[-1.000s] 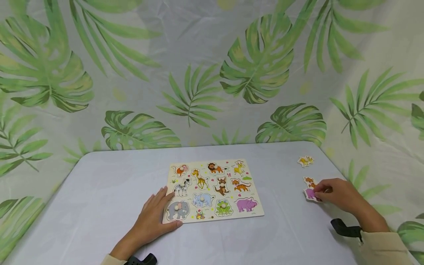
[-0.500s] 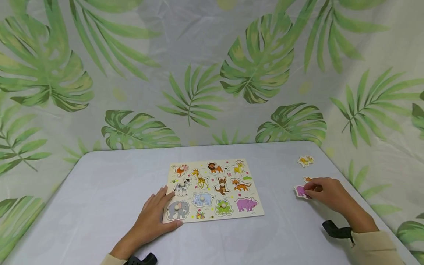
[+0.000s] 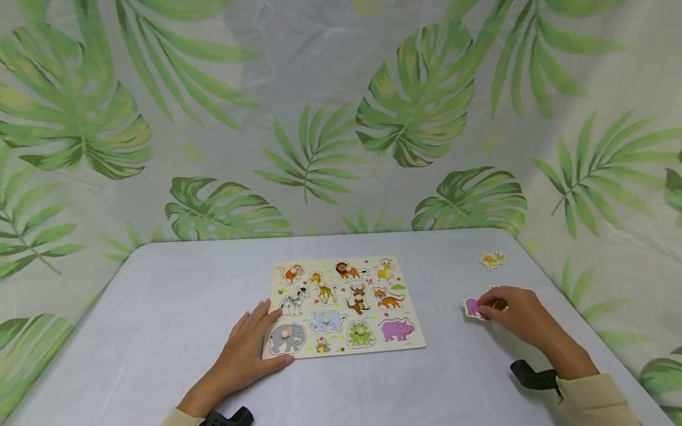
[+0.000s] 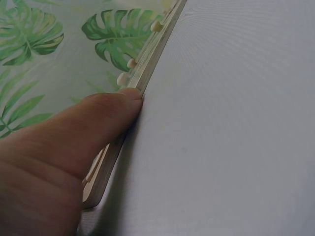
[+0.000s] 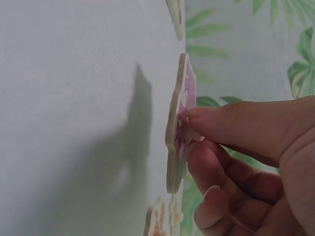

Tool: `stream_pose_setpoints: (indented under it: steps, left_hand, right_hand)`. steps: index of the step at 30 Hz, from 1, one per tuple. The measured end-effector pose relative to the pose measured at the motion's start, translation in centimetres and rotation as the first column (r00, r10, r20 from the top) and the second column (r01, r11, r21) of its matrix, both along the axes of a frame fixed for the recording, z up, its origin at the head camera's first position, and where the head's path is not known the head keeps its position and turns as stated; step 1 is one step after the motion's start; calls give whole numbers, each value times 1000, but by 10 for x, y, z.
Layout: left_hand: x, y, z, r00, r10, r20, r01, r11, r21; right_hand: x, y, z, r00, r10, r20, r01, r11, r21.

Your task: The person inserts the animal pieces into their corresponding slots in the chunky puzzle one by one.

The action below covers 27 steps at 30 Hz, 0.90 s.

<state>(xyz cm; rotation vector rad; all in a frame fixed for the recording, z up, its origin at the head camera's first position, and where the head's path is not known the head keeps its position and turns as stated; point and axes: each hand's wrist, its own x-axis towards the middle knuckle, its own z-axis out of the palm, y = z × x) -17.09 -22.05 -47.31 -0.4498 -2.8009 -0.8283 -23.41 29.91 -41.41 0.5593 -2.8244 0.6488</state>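
Note:
A wooden animal puzzle board (image 3: 341,349) lies on the table. My left hand (image 3: 242,346) rests at its near left corner, fingers fairly straight along the left side. In the left wrist view the thumb (image 4: 98,115) touches the front edge of the board (image 4: 142,78). My right hand (image 3: 514,313) pinches a purple hippo puzzle piece (image 3: 472,307) between thumb and fingers. In the right wrist view the hippo piece (image 5: 177,125) is tilted up and apart from the table, its shadow beside it. Behind the right hand, a tiger piece (image 5: 162,216) is mostly hidden.
A yellow animal piece (image 3: 492,259) lies at the table's far right. On the board sit several knobbed pieces, such as the elephant (image 3: 286,338) and frog (image 3: 360,335). The purple hippo picture (image 3: 396,330) at the board's near right shows no knob. Leaf-print cloth (image 3: 341,118) hangs behind the table.
My right hand has moved left with the hippo piece, away from where it overlapped the tiger piece. The left hand and the board have stayed in place.

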Motion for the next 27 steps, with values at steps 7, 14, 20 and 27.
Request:
stream_pose_setpoints:
  steps: [7,14,20,27]
  left_hand:
    - [-1,-1,2,1000,2,-4,-2,1000,-2]
    - [-2,2,3,1000,1,6,-1,1000,-6]
    - [-2,3,6,1000,1,3,-1,1000,-12]
    - [0,1,2,1000,10,5,-10,1000,-6]
  right_hand:
    - [-6,-17,5,998,40,-47,-41,999,-11]
    - [-11,-37,11,995,74,-69,-76,997,-29]
    - [-14,-52,17,995,84,-48,-86,995,-48]
    - [-18,-67,16,994,105,-29,-107,991,-78]
